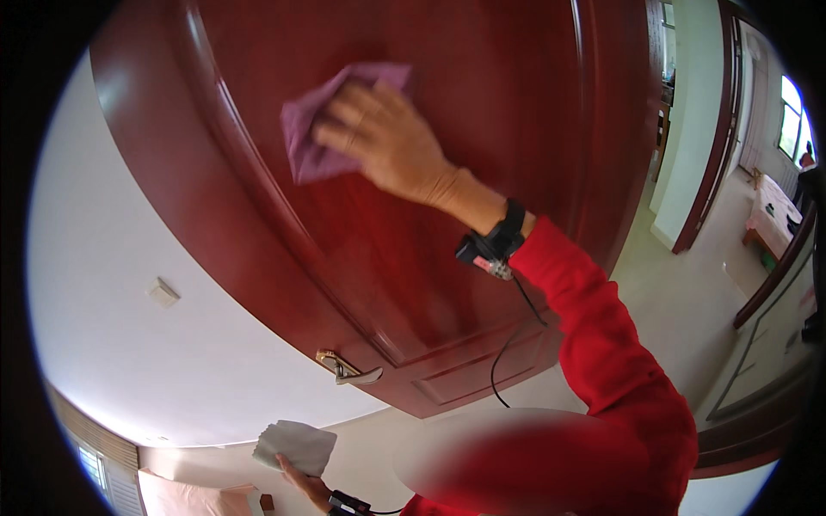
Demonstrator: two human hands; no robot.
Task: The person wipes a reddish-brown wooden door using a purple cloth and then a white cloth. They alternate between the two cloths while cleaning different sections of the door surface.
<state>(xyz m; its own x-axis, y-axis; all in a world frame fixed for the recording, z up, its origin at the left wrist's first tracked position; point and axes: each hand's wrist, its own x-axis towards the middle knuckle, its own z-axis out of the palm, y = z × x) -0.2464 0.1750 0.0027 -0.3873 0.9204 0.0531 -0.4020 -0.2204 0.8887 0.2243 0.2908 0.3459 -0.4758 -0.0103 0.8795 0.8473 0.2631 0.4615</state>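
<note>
My right hand (387,142) presses a purple cloth (301,129) flat against the dark red panelled door (482,103). Its fingers lie over the cloth and look slightly smeared by motion. Low in the view, my left hand (303,483) grips a folded grey cloth (297,445) by its lower edge, away from the door. A metal lever handle (348,368) sits near the door's edge, between the two hands. Both wrists carry black straps with small devices, and the right arm is in a red sleeve (585,301).
A thin black cable (493,378) hangs from the right wrist across the door's lower part. Left of the door is a white wall with a light switch (163,292). Pale floor (662,318) runs right, toward a doorway and a bed (772,215). Pink bedding (194,497) shows lower left.
</note>
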